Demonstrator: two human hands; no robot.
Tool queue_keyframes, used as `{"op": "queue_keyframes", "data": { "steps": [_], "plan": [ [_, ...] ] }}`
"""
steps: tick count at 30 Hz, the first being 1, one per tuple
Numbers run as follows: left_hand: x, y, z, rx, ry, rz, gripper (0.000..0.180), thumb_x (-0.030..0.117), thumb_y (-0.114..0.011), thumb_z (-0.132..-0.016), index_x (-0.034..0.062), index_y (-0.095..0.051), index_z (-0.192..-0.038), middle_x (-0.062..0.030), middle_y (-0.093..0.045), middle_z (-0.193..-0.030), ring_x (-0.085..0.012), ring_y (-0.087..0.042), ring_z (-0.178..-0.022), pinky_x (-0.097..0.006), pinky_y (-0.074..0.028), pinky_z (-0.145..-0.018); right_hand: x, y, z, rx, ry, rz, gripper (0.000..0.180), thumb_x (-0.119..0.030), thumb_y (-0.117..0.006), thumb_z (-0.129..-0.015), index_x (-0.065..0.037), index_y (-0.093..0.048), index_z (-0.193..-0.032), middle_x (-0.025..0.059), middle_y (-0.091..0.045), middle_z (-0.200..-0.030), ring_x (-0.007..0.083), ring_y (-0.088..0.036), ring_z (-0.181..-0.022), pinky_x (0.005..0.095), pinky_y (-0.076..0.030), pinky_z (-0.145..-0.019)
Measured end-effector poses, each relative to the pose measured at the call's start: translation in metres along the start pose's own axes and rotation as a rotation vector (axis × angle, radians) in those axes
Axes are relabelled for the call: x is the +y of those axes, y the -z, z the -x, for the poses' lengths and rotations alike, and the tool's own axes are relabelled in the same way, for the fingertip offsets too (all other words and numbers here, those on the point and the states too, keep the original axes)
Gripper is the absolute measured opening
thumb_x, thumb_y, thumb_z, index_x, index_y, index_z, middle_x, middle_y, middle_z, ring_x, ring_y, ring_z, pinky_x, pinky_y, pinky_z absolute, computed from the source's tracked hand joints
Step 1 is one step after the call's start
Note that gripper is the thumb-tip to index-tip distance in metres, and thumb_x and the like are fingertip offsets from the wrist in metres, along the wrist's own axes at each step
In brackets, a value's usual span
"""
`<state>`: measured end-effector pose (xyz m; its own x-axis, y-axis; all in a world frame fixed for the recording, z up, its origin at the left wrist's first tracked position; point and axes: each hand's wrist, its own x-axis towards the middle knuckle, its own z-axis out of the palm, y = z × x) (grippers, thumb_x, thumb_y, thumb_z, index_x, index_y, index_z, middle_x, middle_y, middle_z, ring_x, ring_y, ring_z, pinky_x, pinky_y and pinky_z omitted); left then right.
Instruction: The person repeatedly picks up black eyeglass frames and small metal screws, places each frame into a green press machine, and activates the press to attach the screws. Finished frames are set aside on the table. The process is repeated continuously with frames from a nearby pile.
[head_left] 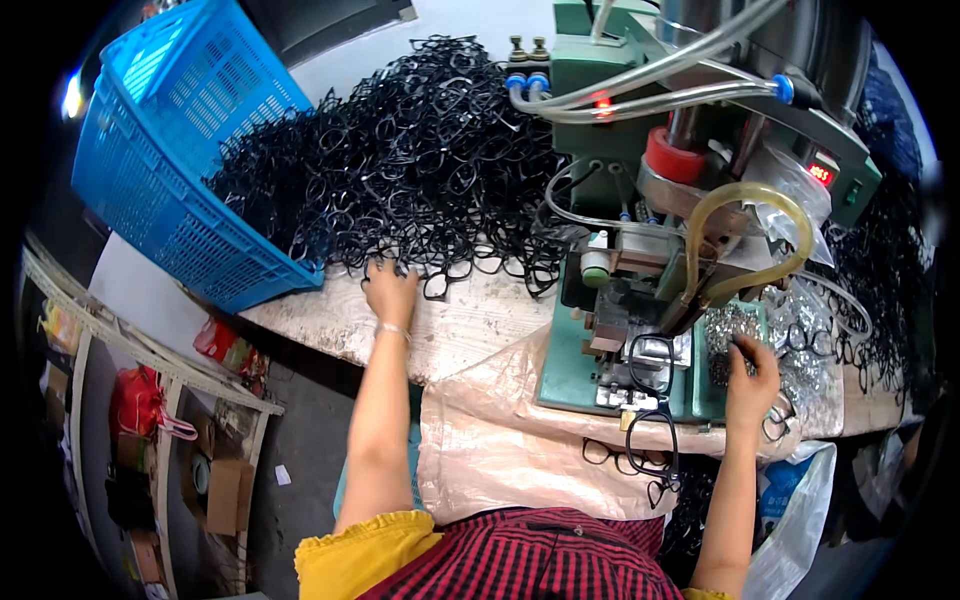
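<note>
My left hand point(390, 292) is at the near edge of a large pile of black glasses frames point(400, 150), its fingers curled on a frame there. On the right, my right hand point(752, 382) is over a green tray point(708, 400) of small shiny metal parts point(730, 335). Its thumb and fingers are pinched together; anything tiny between them is too small to make out. Between my hands, a black glasses frame point(652, 440) hangs upright at the front of a green bench press point(590, 350), one lens rim up against the metal fixture point(640, 325).
A blue plastic crate point(190, 210) lies tipped at the left, frames spilling out. Hoses point(660, 100) and a yellowish tube point(750, 190) arch around the press. Loose frames point(615, 457) lie on the brown sheet point(480, 430) near my lap. Shelves point(170, 400) stand lower left.
</note>
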<state>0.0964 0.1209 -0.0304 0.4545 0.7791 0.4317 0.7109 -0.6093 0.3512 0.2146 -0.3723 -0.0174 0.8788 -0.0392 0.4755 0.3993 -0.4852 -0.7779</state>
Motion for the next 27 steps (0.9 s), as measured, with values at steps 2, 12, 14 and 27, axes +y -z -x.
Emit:
{"op": "queue_keyframes", "data": {
  "steps": [2, 12, 14, 27],
  "plan": [
    [0.001, -0.021, 0.021, -0.049, -0.002, 0.009, 0.033, 0.029, -0.071, -0.078, 0.0024, -0.067, -0.097, -0.0202, -0.066, -0.099, -0.0399, -0.062, -0.092, -0.045, -0.049, -0.082, 0.009, 0.019, 0.019, 0.043, 0.046, 0.116, 0.015, 0.002, -0.066, -0.081, 0.000, -0.070, -0.095, 0.0113, -0.069, -0.091, 0.0208, -0.064, -0.086, 0.0311, -0.049, -0.082],
    [0.031, 0.065, 0.045, -0.175, -0.326, 0.313, 0.023, 0.013, -0.075, -0.075, -0.0012, -0.067, -0.090, -0.0172, -0.065, -0.093, -0.0369, -0.062, -0.080, -0.040, -0.049, -0.071, -0.058, 0.052, 0.042, -0.128, 0.065, -0.137, 0.011, 0.003, -0.067, -0.077, 0.003, -0.068, -0.088, 0.0094, -0.067, -0.091, 0.0200, -0.061, -0.089, 0.0306, -0.045, -0.086],
    [0.051, 0.077, 0.039, -0.335, -0.186, 0.658, 0.025, 0.019, -0.076, -0.081, -0.0027, -0.068, -0.091, -0.0090, -0.065, -0.077, -0.0173, -0.057, -0.066, -0.028, -0.045, -0.063, -0.083, 0.028, 0.015, -0.233, -0.110, -0.442, 0.015, 0.001, -0.069, -0.076, 0.003, -0.068, -0.091, 0.0083, -0.067, -0.092, 0.0175, -0.062, -0.087, 0.0288, -0.047, -0.084],
    [0.083, 0.033, 0.059, 0.252, -1.014, 0.532, 0.029, 0.002, -0.075, -0.077, 0.0014, -0.046, -0.070, -0.0126, -0.069, -0.112, -0.0267, -0.055, -0.068, -0.035, -0.045, -0.062, -0.100, -0.036, 0.010, -0.196, -0.262, -0.857, 0.042, 0.000, -0.068, -0.081, 0.006, -0.052, -0.120, 0.0059, -0.067, -0.088, 0.0083, -0.060, -0.085, 0.0230, -0.046, -0.081]
  ]
}}
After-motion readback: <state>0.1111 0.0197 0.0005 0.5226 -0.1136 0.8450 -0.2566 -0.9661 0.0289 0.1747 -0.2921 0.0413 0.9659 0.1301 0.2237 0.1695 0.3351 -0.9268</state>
